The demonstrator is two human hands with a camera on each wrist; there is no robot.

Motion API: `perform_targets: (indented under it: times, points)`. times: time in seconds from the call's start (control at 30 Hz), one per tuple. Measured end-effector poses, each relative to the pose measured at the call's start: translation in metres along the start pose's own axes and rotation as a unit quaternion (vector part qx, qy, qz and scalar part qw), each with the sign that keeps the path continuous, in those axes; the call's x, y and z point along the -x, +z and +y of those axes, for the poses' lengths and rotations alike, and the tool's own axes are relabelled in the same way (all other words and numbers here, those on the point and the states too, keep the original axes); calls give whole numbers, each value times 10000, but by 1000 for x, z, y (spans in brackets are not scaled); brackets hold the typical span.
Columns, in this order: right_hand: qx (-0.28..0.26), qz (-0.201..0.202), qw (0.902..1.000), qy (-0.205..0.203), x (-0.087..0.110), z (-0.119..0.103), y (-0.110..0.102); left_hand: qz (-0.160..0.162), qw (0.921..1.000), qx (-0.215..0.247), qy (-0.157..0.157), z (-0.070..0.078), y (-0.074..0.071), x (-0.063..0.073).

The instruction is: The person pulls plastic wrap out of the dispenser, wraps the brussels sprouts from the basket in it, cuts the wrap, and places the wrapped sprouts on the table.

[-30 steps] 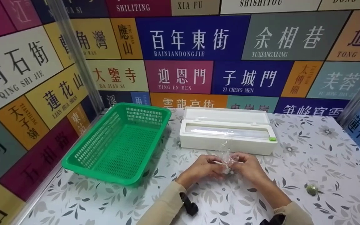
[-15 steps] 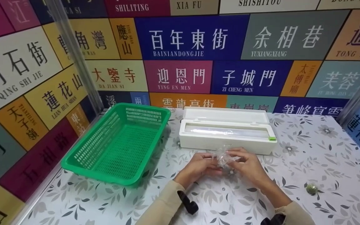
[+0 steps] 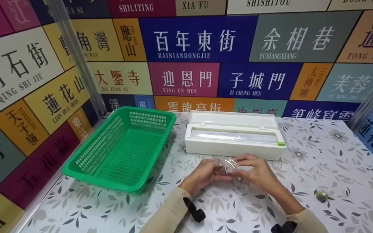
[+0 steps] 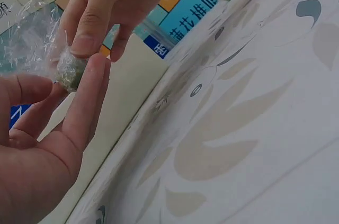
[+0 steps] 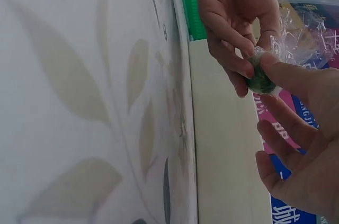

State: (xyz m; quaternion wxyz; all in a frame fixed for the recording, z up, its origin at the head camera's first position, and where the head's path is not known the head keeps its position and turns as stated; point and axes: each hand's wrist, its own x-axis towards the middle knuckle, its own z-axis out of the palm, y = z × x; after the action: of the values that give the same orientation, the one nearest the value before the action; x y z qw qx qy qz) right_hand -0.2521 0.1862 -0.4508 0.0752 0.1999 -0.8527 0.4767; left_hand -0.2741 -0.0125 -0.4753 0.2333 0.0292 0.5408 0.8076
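Both hands meet in front of the white box, around a small round green thing (image 5: 259, 79) wrapped in clear cling film (image 3: 229, 164). My left hand (image 3: 201, 174) holds the wrapped thing between its thumb and fingers. From the other side, my right hand (image 3: 259, 171) pinches it, thumb (image 5: 291, 75) pressed on the wrapping. In the left wrist view, loose film (image 4: 32, 44) bunches out beyond the green thing. A second film-wrapped green ball (image 3: 321, 195) lies on the table to the right of the hands.
An open white cling film box (image 3: 235, 146) with a roll (image 3: 235, 136) inside stands behind the hands, its lid (image 3: 235, 119) tipped back. At the left sits a green plastic basket (image 3: 118, 187). A flower-patterned cloth (image 3: 231, 210) covers the table; printed walls stand behind.
The film that stood up above the fingers is now lower and gathered between the hands. Both hands have shifted slightly, the left one turning around the wrapped thing. Box, basket and second ball stay put.
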Motion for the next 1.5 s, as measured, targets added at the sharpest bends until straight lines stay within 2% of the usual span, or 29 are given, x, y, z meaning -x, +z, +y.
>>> perform_targets:
  times: [0.1,0.2,0.43,0.6,0.83,0.97,1.03,1.17,1.3,1.4,1.5]
  points:
    - [-12,-87,9999,117,0,-2,-2,-94,9999,72,-40,2,-2,0]
    - [-133,-248,9994,186,0,-1,-4,-174,9997,-97,-166,3,-3,1]
    - [-434,-359,9981,-257,0,3,-4,-126,9963,-795,-289,5,-6,1]
    - [-486,-287,9984,-11,-1,1,-2,-52,9945,-1017,-238,8,-5,1]
    - [-160,-97,9992,351,0,-12,1,679,9907,-1164,185,10,1,0]
    - [-8,111,9973,724,1,-22,5,908,9874,-1244,352,9,2,0]
    - [116,255,9968,746,2,-24,7,1046,9858,-1238,447,8,3,0]
    - [422,506,9964,534,3,-25,10,1229,9835,-1177,619,6,6,0]
    - [997,465,9932,373,7,-30,13,1315,9806,-1249,741,2,9,1]
    - [1727,373,9840,210,12,-38,16,1425,9758,-1448,808,0,11,3]
    - [2431,321,9694,80,15,-46,22,1480,9739,-1547,751,0,13,4]
